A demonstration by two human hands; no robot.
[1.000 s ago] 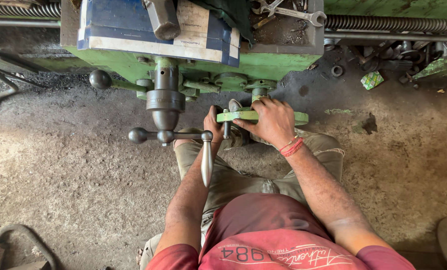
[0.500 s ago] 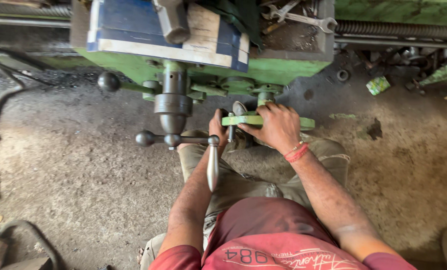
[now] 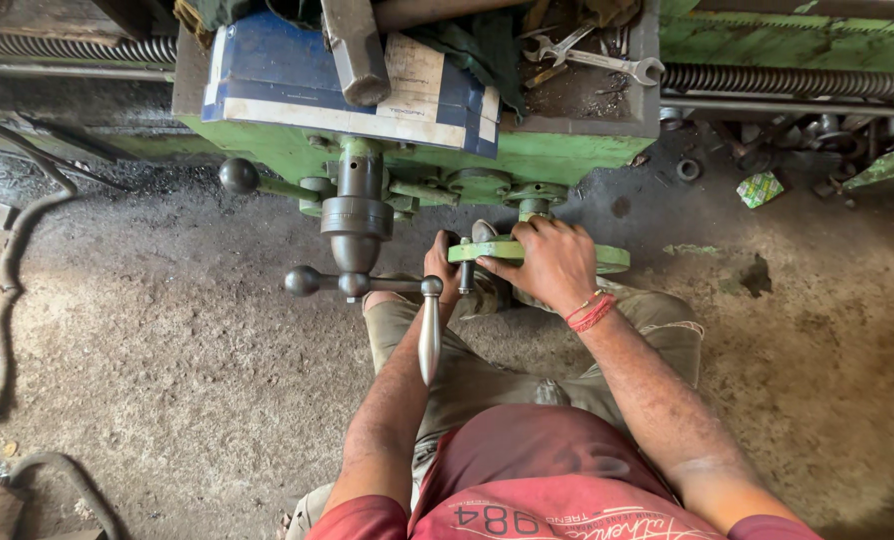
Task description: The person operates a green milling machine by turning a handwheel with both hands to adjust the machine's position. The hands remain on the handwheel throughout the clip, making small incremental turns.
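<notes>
1. Where the green handwheel (image 3: 537, 252) juts from the front of the green lathe carriage (image 3: 407, 150), just right of the frame's centre, a person's right hand (image 3: 552, 262) is clamped over its rim, fingers curled across the top.
2. The left hand (image 3: 443, 265) sits just to the left of the wheel, wrapped around a small upright grip at the wheel's edge; how tightly it closes cannot be told from this angle.
3. A red thread bracelet (image 3: 590, 312) circles the right wrist.
4. Left of the hands, a steel crank handle (image 3: 429, 335) hangs down from a hub, with a ball-ended lever (image 3: 304, 281) pointing toward the left of the frame.
5. Another ball knob (image 3: 238, 176) stands out further up and to the left.
6. On top of the carriage lies a blue and white box (image 3: 267, 75); spanners (image 3: 592, 52) rest at upper centre-right.
7. A threaded leadscrew (image 3: 797, 80) runs across the upper right.
8. A green wrapper (image 3: 760, 188) lies on the dirty floor (image 3: 147, 380) at right.
</notes>
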